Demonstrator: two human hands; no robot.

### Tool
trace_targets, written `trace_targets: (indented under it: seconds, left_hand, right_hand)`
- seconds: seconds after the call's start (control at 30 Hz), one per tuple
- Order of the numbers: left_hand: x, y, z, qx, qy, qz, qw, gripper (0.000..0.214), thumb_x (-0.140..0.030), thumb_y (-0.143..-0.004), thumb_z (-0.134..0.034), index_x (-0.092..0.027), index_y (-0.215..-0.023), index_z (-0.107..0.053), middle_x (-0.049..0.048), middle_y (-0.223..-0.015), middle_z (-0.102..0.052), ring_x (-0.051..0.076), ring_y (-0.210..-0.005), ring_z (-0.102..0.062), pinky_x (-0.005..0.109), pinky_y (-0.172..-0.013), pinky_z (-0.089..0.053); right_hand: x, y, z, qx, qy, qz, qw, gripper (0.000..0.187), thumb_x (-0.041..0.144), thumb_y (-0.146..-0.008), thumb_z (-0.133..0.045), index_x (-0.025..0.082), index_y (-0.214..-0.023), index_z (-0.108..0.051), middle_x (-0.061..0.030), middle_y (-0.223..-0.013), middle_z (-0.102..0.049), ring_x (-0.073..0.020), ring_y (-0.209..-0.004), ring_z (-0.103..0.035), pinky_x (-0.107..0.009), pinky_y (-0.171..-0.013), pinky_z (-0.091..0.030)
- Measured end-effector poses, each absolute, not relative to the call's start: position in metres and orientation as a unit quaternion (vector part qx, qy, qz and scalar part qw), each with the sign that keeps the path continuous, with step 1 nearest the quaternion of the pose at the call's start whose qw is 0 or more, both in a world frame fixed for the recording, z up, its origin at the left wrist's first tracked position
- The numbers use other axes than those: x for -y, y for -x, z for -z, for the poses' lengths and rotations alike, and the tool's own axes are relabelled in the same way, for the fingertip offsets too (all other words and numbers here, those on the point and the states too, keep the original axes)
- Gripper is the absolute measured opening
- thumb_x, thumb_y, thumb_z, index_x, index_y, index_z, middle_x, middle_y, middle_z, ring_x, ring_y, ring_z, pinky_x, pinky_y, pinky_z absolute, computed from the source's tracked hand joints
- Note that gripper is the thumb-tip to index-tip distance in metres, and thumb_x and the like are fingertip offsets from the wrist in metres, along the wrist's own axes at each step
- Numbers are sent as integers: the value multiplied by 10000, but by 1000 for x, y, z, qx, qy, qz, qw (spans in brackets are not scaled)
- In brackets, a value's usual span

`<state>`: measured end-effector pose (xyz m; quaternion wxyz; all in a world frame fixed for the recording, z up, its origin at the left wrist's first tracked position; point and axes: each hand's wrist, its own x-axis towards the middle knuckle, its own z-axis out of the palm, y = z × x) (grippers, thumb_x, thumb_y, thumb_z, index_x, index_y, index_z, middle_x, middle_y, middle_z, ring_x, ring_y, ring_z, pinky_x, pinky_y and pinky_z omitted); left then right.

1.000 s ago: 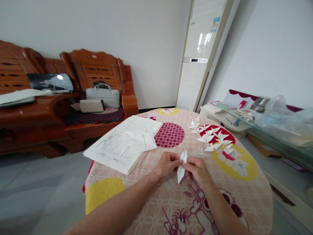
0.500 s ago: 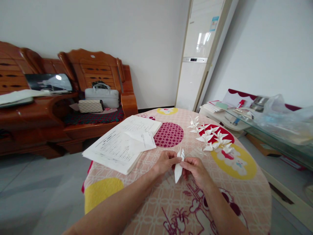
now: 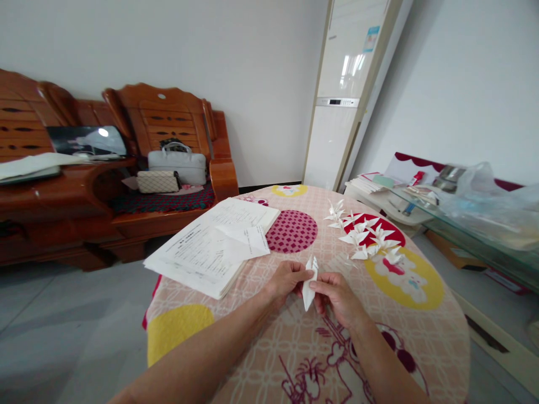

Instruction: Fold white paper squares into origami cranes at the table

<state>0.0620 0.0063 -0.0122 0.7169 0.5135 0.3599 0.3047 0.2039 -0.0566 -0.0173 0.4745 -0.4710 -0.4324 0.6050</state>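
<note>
left hand (image 3: 286, 280) pinching folded paper (image 3: 309, 285) | right hand (image 3: 337, 294) gripping it too | top flaps closer than a second ago, crease tightening | cranes (image 3: 366, 235) at 1 o'clock

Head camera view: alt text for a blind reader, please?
The left hand and right hand pinch a folded white paper piece over a pink patterned tablecloth; white folded paper cranes lie at right, a printed paper stack at left.

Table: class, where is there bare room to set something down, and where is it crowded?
Bare: the red checked circle between the paper stack and the paper cranes; the cloth right of the right hand. Crowded: the stack, the cranes, the left hand holding folded paper.
</note>
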Motion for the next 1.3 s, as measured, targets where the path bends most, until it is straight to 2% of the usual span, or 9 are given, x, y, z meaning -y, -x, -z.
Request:
trace_targets:
  seconds: [0.1, 0.27, 0.6, 0.77, 0.93, 1.03, 1.17, 1.3]
  left_hand:
    - [-9, -60, 12, -346, -512, -269, 739, 370, -432, -611, -768, -123, -612, -564, -8, -506, -557, 70, -413, -447, 207, -417, -308]
    - [-11, -62, 13, -347, -554, -322, 685, 398, -438, -652, -737, -148, -539, -490, -34, -438, -485, 59, -392, -401, 202, -407, -273]
    - [-10, -64, 14, -346, -548, -355, 674, 366, -425, -684, -697, -155, -557, -486, -35, -438, -476, 63, -388, -395, 200, -398, -274]
    - [-16, -59, 13, -340, -546, -305, 703, 315, -364, -633, -742, -132, -572, -537, -24, -471, -512, 67, -426, -435, 201, -438, -298]
    - [-18, -53, 9, -342, -563, -291, 694, 314, -378, -607, -749, -126, -565, -566, -20, -463, -525, 73, -415, -446, 212, -434, -306]
    - [-16, -49, 8, -357, -564, -244, 704, 329, -400, -606, -751, -124, -571, -574, -10, -468, -556, 87, -418, -479, 218, -442, -342]
    - [-16, -44, 11, -361, -570, -191, 713, 362, -447, -631, -736, -115, -597, -594, 14, -517, -617, 112, -468, -556, 239, -508, -437]
    - [-17, -44, 15, -410, -576, -170, 686, 325, -389, -660, -728, -125, -558, -567, 9, -499, -617, 115, -476, -581, 228, -509, -448]
  right_hand:
    - [57, -202, 16, 393, 490, -612, 480, 289, 393, -693, -711, 140, -578, -630, 19, -386, -540, -83, -286, -426, -182, -280, -278]
    - [57, -200, 14, 386, 482, -634, 466, 303, 418, -670, -730, 124, -637, -665, -28, -471, -633, -110, -347, -523, -199, -333, -389]
    - [59, -198, 15, 389, 486, -637, 454, 316, 427, -677, -734, 125, -623, -661, -34, -459, -638, -115, -333, -540, -184, -321, -367]
    - [60, -198, 14, 390, 501, -629, 449, 316, 412, -664, -739, 127, -569, -641, -26, -424, -615, -94, -299, -497, -170, -300, -327]
    - [59, -203, 14, 393, 490, -643, 438, 331, 445, -701, -711, 123, -652, -658, -35, -466, -642, -117, -352, -555, -173, -316, -384]
    - [58, -206, 15, 392, 501, -638, 435, 329, 439, -686, -714, 120, -645, -645, -31, -474, -639, -113, -344, -544, -171, -299, -385]
    - [59, -207, 15, 384, 551, -628, 393, 290, 398, -667, -693, 126, -603, -616, -21, -459, -619, -107, -299, -507, -173, -255, -351]
    - [61, -203, 15, 392, 608, -598, 346, 242, 342, -719, -613, 145, -582, -583, -17, -473, -618, -110, -282, -502, -182, -234, -327]
